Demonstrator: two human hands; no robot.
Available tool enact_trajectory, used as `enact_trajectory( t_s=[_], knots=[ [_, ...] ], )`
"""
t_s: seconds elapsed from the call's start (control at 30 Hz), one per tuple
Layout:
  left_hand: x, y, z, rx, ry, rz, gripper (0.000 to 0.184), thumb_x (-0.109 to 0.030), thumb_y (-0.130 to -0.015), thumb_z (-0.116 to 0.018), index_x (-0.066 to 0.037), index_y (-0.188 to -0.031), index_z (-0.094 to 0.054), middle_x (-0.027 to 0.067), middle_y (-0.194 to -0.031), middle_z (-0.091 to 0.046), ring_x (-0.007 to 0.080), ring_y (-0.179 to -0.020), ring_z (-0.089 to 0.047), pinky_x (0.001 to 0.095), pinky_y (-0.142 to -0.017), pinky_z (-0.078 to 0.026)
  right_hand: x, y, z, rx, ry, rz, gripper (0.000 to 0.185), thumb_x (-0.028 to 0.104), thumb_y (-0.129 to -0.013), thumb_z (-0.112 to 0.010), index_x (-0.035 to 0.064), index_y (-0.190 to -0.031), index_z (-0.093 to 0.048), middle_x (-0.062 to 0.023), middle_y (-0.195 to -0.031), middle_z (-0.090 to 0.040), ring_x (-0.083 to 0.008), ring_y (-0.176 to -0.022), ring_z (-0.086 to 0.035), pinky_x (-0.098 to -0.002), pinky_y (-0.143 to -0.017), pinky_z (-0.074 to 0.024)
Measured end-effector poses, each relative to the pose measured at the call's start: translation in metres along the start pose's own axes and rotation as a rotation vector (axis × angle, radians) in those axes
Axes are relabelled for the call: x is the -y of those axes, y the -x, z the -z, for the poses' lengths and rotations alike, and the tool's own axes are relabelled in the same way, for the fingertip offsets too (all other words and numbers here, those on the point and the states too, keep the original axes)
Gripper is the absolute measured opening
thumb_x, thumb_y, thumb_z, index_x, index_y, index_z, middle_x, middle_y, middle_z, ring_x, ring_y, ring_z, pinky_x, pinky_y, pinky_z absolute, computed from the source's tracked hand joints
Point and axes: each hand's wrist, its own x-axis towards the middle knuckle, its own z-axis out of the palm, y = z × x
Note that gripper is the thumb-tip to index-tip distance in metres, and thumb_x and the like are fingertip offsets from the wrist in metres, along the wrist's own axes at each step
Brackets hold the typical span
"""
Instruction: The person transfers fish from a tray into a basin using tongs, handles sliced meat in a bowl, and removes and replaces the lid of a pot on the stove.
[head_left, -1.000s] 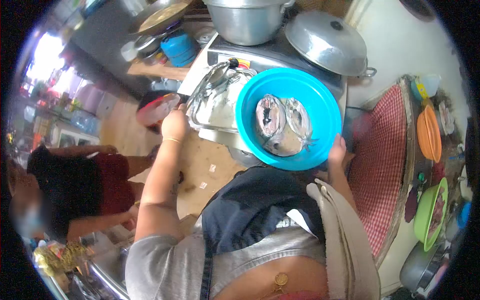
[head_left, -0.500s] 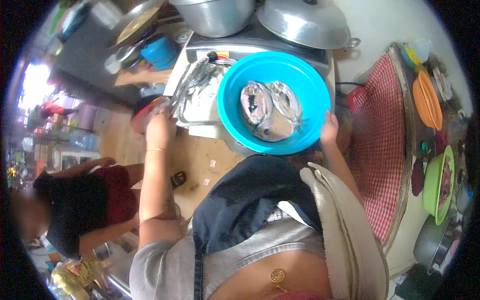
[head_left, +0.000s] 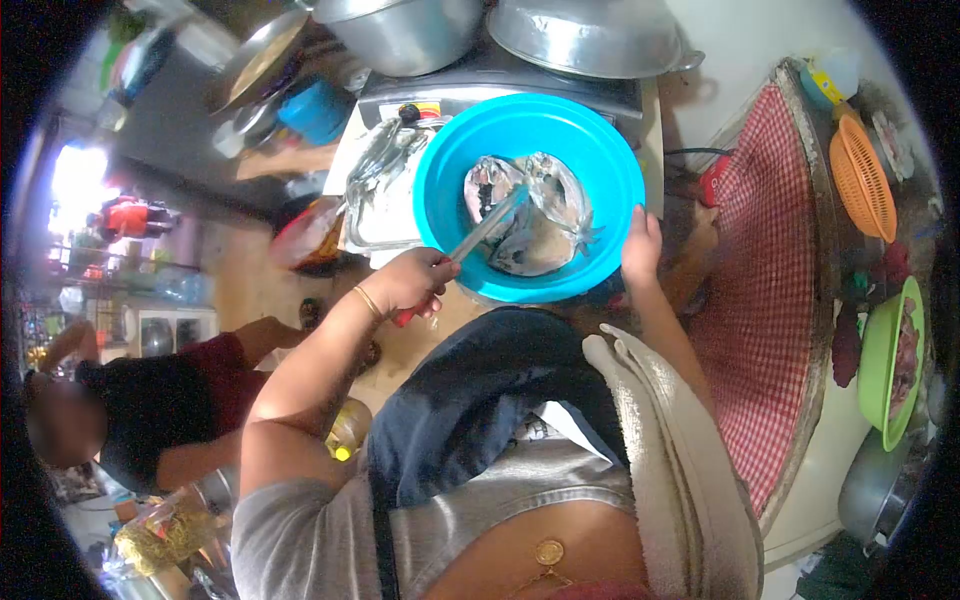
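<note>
The blue basin (head_left: pixel 618 170) holds several pieces of cut fish (head_left: pixel 556 192) lying flat in it. My left hand (head_left: pixel 410 282) is closed round a knife (head_left: pixel 484 232), whose blade points up and right over the fish; a bit of red shows under my fingers. On the basin's right rim rests my right hand (head_left: pixel 641 248), its thumb on the outside edge and the other fingers partly hidden. To the left of the basin, and partly behind it, more fish (head_left: pixel 375 160) lie on a metal tray (head_left: pixel 385 235).
Two large metal pots (head_left: pixel 400 35) (head_left: pixel 585 38) stand behind the basin. A red-checked cloth (head_left: pixel 765 290) hangs at the right, near an orange basket (head_left: pixel 862 175) and a green basin (head_left: pixel 890 365). Another person (head_left: pixel 150 410) is at the left, beside a floor passage.
My left hand has come from beside the tray to the basin, bringing the knife over the fish. My right hand stays at the rim. The basin appears slightly further left and up.
</note>
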Motion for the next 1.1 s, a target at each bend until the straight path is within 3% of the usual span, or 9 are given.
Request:
enact_trajectory(
  t_s=[0.2,0.4,0.57,0.6,0.67,0.77,0.87,0.97,1.1],
  knots=[
    [0.005,0.002,0.020,-0.203,-0.466,-0.070,0.047,-0.039,-0.095,-0.054,0.005,-0.104,-0.065,0.0250,-0.094,-0.068,0.0340,-0.090,-0.067,0.0424,-0.084,-0.050,-0.024,-0.009,-0.002,-0.034,0.094,0.070,0.046,0.040,-0.101,-0.047,-0.0042,-0.103,-0.061,-0.0196,-0.091,-0.065,-0.0285,-0.081,-0.059,-0.0429,-0.079,-0.0465],
    [-0.028,-0.018,0.022,-0.151,-0.479,0.279,0.045,-0.038,-0.093,-0.056,0.006,-0.095,-0.065,0.0197,-0.073,-0.067,0.0292,-0.061,-0.067,0.0409,-0.058,-0.053,0.005,-0.001,-0.005,-0.016,0.116,0.025,0.050,0.043,-0.100,-0.046,-0.0054,-0.102,-0.060,-0.0233,-0.093,-0.066,-0.0358,-0.084,-0.062,-0.0464,-0.080,-0.0462],
    [-0.009,-0.038,-0.001,-0.224,-0.457,0.063,0.037,-0.031,-0.094,-0.057,0.005,-0.087,-0.058,0.0183,-0.068,-0.064,0.0291,-0.054,-0.064,0.0439,-0.047,-0.049,-0.015,-0.009,-0.004,-0.011,0.191,0.020,0.050,0.043,-0.100,-0.045,-0.0047,-0.103,-0.060,-0.0257,-0.095,-0.065,-0.0410,-0.091,-0.062,-0.0474,-0.083,-0.0465],
    [-0.013,-0.029,-0.011,-0.247,-0.424,0.052,0.035,-0.028,-0.094,-0.057,0.005,-0.084,-0.055,0.0191,-0.067,-0.063,0.0300,-0.051,-0.062,0.0454,-0.043,-0.047,-0.019,-0.010,-0.004,-0.036,0.185,0.026,0.043,0.038,-0.100,-0.047,-0.0032,-0.100,-0.060,-0.0182,-0.091,-0.064,-0.0314,-0.086,-0.058,-0.0423,-0.079,-0.0458],
    [0.053,-0.064,-0.006,-0.290,-0.880,-0.256,0.032,-0.027,-0.092,-0.060,0.005,-0.090,-0.056,0.0227,-0.074,-0.065,0.0359,-0.064,-0.065,0.0473,-0.055,-0.050,-0.024,-0.011,-0.008,-0.077,0.172,0.038,0.032,0.029,-0.101,-0.051,-0.0001,-0.092,-0.060,-0.0031,-0.083,-0.061,-0.0122,-0.076,-0.050,-0.0322,-0.073,-0.0444],
    [0.042,-0.049,-0.022,-0.263,-1.071,-0.298,0.031,-0.024,-0.090,-0.063,0.006,-0.096,-0.055,0.0286,-0.084,-0.066,0.0433,-0.084,-0.066,0.0467,-0.075,-0.052,-0.008,-0.005,-0.006,-0.039,0.117,0.055,0.032,0.029,-0.101,-0.050,-0.0003,-0.093,-0.060,-0.0040,-0.082,-0.061,-0.0124,-0.076,-0.051,-0.0325,-0.073,-0.0446],
    [0.038,-0.044,-0.032,-0.319,-1.041,-0.281,0.033,-0.023,-0.090,-0.063,0.007,-0.100,-0.052,0.0281,-0.088,-0.066,0.0422,-0.085,-0.066,0.0471,-0.076,-0.053,-0.002,-0.004,-0.005,-0.048,0.158,0.050,0.032,0.029,-0.101,-0.050,-0.0003,-0.094,-0.060,-0.0039,-0.083,-0.061,-0.0123,-0.076,-0.051,-0.0327,-0.074,-0.0446],
    [0.029,-0.034,-0.038,-0.361,-1.025,-0.179,0.036,-0.023,-0.090,-0.064,0.007,-0.105,-0.051,0.0279,-0.096,-0.065,0.0412,-0.089,-0.066,0.0471,-0.078,-0.054,0.013,-0.001,0.000,0.026,0.204,0.022,0.045,0.037,-0.100,-0.046,-0.0053,-0.103,-0.060,-0.0258,-0.095,-0.065,-0.0406,-0.088,-0.063,-0.0468,-0.082,-0.0473],
    [0.014,-0.018,-0.030,-0.370,-1.066,-0.143,0.038,-0.024,-0.088,-0.066,0.003,-0.109,-0.050,0.0252,-0.099,-0.064,0.0391,-0.092,-0.066,0.0475,-0.080,-0.054,-0.007,-0.007,-0.003,0.017,0.166,0.041,0.046,0.038,-0.100,-0.046,-0.0055,-0.105,-0.060,-0.0255,-0.099,-0.065,-0.0402,-0.092,-0.062,-0.0466,-0.084,-0.0466]
  ],
)
